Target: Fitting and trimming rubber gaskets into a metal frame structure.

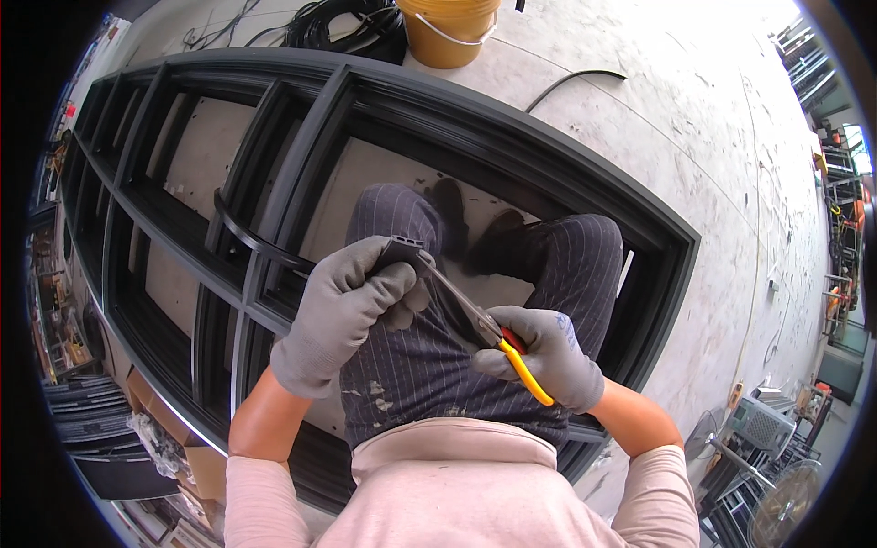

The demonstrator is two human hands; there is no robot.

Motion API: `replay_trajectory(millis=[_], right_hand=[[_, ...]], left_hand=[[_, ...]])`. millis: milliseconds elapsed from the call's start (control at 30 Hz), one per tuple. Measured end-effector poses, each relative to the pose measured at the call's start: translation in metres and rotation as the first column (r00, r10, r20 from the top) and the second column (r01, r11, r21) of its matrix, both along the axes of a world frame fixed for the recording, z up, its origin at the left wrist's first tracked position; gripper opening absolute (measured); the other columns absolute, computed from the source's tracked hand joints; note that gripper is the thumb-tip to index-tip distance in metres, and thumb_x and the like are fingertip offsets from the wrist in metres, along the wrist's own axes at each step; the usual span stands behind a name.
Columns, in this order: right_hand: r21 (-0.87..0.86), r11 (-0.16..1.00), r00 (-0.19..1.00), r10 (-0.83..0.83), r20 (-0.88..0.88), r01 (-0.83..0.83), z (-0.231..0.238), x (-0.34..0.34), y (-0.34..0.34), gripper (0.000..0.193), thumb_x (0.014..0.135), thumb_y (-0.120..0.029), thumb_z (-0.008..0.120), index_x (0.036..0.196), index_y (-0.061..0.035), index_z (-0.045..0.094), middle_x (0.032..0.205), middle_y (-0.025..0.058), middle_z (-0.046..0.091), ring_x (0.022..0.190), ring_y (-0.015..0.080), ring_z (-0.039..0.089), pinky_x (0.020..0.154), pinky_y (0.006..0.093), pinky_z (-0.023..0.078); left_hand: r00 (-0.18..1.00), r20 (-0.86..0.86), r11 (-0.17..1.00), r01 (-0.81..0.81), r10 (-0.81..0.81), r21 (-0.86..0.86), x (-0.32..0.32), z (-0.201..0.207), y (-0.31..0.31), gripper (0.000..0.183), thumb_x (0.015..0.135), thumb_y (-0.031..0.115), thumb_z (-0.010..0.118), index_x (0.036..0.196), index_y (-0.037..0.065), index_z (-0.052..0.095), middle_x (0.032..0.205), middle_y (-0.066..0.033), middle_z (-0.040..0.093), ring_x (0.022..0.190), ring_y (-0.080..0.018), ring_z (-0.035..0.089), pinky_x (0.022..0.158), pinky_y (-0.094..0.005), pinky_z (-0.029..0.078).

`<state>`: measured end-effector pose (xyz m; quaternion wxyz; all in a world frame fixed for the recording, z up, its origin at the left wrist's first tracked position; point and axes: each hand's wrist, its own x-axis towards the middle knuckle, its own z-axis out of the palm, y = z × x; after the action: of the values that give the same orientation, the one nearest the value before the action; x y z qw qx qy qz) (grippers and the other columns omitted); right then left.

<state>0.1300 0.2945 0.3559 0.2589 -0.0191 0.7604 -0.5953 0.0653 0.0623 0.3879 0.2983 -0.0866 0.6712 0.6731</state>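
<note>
Two gloved hands working right over the person's lap here. Left hand [343, 306] is wrapping tight around the end of a black rubber strip [245, 236], holding the cut end up approx chest-high; rest of the strip is curving away to the left and lying across the black window frame [512, 151] on the concrete floor [694, 119]. Right hand [544, 352] is closing around the yellow handles of a pair of snips [475, 321], w/ the blade end pointing up-left and touching the strip end just beside the left thumb. Can't tell if the blades are biting in or just resting on it. Person's sitting inside the frame opening, feet showing past the knees. Yellow bucket [448, 32] is sitting at the top edge, well apart from everything, next to some black cable coils [343, 23].
</note>
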Motion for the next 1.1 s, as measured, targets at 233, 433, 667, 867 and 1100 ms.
replay_trajectory(millis=[233, 433, 667, 867, 1100], right_hand=[[-0.014, 1.000, 1.000, 0.027, 0.014, -0.027, 0.006, 0.003, 0.001, 0.045, 0.075, -0.038, 0.080, 0.090, 0.0014, 0.064, 0.063, 0.0017, 0.049, 0.056, 0.0085, 0.042, 0.051, 0.0226, 0.037], [-0.028, 0.998, 0.968, 0.053, 0.245, -0.047, 0.008, 0.001, 0.021, 0.041, 0.079, -0.032, 0.080, 0.096, 0.0014, 0.065, 0.066, 0.0004, 0.053, 0.058, 0.0052, 0.045, 0.053, 0.0214, 0.039], [-0.355, 0.833, 0.867, -0.259, 0.426, 0.424, 0.013, -0.004, 0.025, 0.031, 0.084, -0.012, 0.075, 0.109, 0.0004, 0.060, 0.080, -0.0003, 0.058, 0.069, 0.0031, 0.051, 0.060, 0.0168, 0.042], [-0.190, 0.963, 0.976, -0.208, -0.061, 0.193, 0.019, -0.033, -0.017, 0.039, 0.082, -0.011, 0.077, 0.114, -0.0022, 0.057, 0.093, 0.0016, 0.061, 0.079, 0.0062, 0.056, 0.076, 0.0222, 0.049], [-0.481, 0.863, 0.979, -0.066, 0.190, 0.152, 0.015, -0.032, -0.011, 0.031, 0.083, -0.006, 0.070, 0.112, -0.0042, 0.058, 0.094, 0.0015, 0.060, 0.086, 0.0066, 0.056, 0.079, 0.0226, 0.048]], left_hand=[[0.986, 0.116, 0.989, 0.105, -0.116, 0.101, -0.012, 0.005, -0.012, 0.023, 0.093, 0.023, 0.063, 0.098, 0.001, 0.065, 0.073, -0.0035, 0.066, 0.060, -0.0079, 0.059, 0.055, -0.0199, 0.046], [0.981, 0.138, 0.988, 0.127, -0.138, 0.085, -0.013, 0.009, -0.010, 0.021, 0.092, 0.021, 0.063, 0.097, 0.001, 0.066, 0.071, -0.0042, 0.066, 0.057, -0.0083, 0.059, 0.054, -0.0205, 0.048], [0.979, 0.138, 0.989, 0.143, -0.147, 0.039, -0.011, 0.006, 0.000, 0.015, 0.093, 0.013, 0.059, 0.104, 0.002, 0.062, 0.077, -0.0050, 0.067, 0.063, -0.0085, 0.061, 0.057, -0.0209, 0.050], [0.939, 0.217, 0.964, 0.264, -0.267, 0.045, -0.002, 0.008, 0.016, 0.018, 0.091, 0.011, 0.063, 0.107, 0.003, 0.058, 0.084, -0.0067, 0.069, 0.074, -0.0103, 0.067, 0.066, -0.0237, 0.054], [0.833, 0.405, 0.927, 0.335, -0.376, 0.170, -0.015, 0.016, 0.008, 0.015, 0.088, 0.010, 0.065, 0.099, 0.001, 0.063, 0.080, -0.0072, 0.069, 0.068, -0.0103, 0.066, 0.063, -0.0229, 0.053]])
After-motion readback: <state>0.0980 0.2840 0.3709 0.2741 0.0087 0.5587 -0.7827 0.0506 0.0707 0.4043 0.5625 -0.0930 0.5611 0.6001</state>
